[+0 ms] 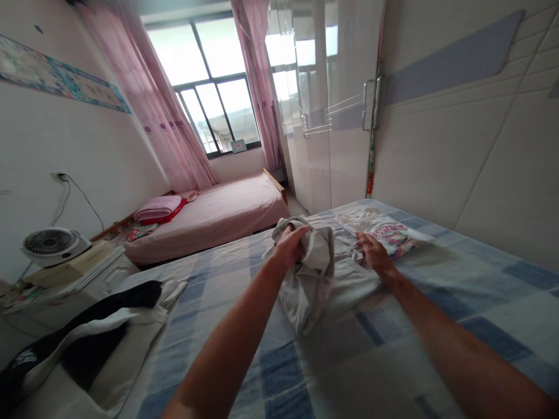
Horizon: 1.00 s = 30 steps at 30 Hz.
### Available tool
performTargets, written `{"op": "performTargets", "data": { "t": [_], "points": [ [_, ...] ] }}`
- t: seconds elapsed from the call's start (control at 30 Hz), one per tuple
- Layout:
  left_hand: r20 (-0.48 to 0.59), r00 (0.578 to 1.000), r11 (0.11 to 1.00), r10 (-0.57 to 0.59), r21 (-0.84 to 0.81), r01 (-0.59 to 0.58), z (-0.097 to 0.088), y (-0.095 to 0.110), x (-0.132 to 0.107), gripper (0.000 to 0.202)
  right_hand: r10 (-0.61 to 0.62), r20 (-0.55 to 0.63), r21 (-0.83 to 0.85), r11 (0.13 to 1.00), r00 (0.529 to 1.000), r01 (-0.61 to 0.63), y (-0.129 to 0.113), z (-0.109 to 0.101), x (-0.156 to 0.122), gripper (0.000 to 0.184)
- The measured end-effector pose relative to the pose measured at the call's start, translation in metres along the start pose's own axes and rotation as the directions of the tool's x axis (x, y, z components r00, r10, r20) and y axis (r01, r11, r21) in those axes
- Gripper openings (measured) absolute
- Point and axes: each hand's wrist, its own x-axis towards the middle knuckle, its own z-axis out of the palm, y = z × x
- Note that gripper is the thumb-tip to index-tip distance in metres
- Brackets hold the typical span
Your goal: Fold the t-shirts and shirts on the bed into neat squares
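Note:
My left hand (292, 244) is closed on a bunched light grey garment (311, 273) and holds part of it up off the bed. The rest of the garment lies spread on the blue and white checked bedsheet (458, 291). My right hand (372, 249) rests flat on the cloth with its fingers stretched out. Just beyond that hand lies a folded white garment with a pink and green print (395, 234).
A black and white garment (100, 326) lies at the bed's left edge. A small white fan (51, 243) stands on a cluttered bedside table. A second bed with a pink sheet (218, 212) is further back, a glossy wardrobe (332, 128) to the right.

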Motion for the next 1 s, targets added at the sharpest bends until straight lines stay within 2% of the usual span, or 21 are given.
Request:
{"op": "performTargets", "data": {
  "t": [0.07, 0.13, 0.2, 0.27, 0.37, 0.47, 0.6, 0.7, 0.8, 0.87, 0.9, 0.93, 1.0],
  "points": [
    [0.023, 0.999, 0.999, -0.04, 0.026, 0.039, 0.017, -0.016, 0.006, 0.028, 0.069, 0.08, 0.163, 0.983, 0.994, -0.082, 0.003, -0.003, 0.0, 0.055],
    [0.029, 0.999, 0.993, -0.031, 0.119, 0.027, 0.02, -0.032, 0.002, 0.028, 0.098, 0.138, 0.259, 0.957, 0.986, -0.131, 0.003, -0.006, 0.0, 0.055],
    [-0.013, 0.998, 0.96, 0.058, 0.275, -0.052, 0.01, -0.045, -0.006, 0.024, 0.122, 0.177, 0.297, 0.939, 0.977, -0.172, 0.002, -0.009, 0.0, 0.055],
    [-0.052, 0.978, 0.865, 0.202, 0.477, -0.153, -0.008, -0.055, -0.014, 0.021, 0.144, 0.213, 0.278, 0.939, 0.966, -0.201, -0.002, -0.013, 0.001, 0.057],
    [-0.08, 0.92, 0.703, 0.385, 0.671, -0.236, -0.043, -0.066, -0.023, 0.02, 0.09, 0.267, 0.05, 0.993, 0.959, -0.107, -0.01, -0.021, 0.003, 0.055],
    [-0.134, 0.886, 0.619, 0.443, 0.761, -0.194, -0.073, -0.075, -0.033, 0.022, 0.059, 0.288, -0.246, 0.969, 0.956, 0.015, -0.021, -0.029, 0.002, 0.057],
    [-0.193, 0.907, 0.621, 0.375, 0.778, -0.091, -0.09, -0.083, -0.043, 0.026, 0.099, 0.256, -0.518, 0.854, 0.962, 0.049, -0.032, -0.028, -0.006, 0.072],
    [-0.231, 0.932, 0.655, 0.279, 0.756, -0.009, -0.091, -0.086, -0.046, 0.035, 0.099, 0.264, -0.662, 0.742, 0.959, 0.106, -0.035, -0.021, -0.014, 0.059],
    [-0.247, 0.936, 0.63, 0.252, 0.776, 0.035, -0.095, -0.086, -0.046, 0.04, 0.044, 0.24, -0.746, 0.647, 0.97, 0.155, -0.041, -0.018, -0.019, 0.048],
    [-0.208, 0.933, 0.566, 0.293, 0.824, 0.006, -0.101, -0.086, -0.045, 0.044, -0.085, 0.176, -0.778, 0.598, 0.981, 0.192, -0.054, -0.019, -0.024, 0.047],
    [-0.157, 0.933, 0.505, 0.324, 0.862, -0.03, -0.105, -0.085, -0.045, 0.048, -0.163, 0.162, -0.769, 0.597, 0.973, 0.228, -0.064, -0.018, -0.029, 0.047],
    [-0.083, 0.933, 0.424, 0.351, 0.902, -0.08, -0.11, -0.084, -0.044, 0.053, -0.228, 0.175, -0.731, 0.622, 0.958, 0.282, -0.075, -0.016, -0.037, 0.047],
    [0.119, 0.921, 0.203, 0.37, 0.957, -0.205, -0.119, -0.082, -0.04, 0.059, -0.298, 0.31, -0.552, 0.716, 0.903, 0.427, -0.099, -0.007, -0.06, 0.045]
  ]
}}
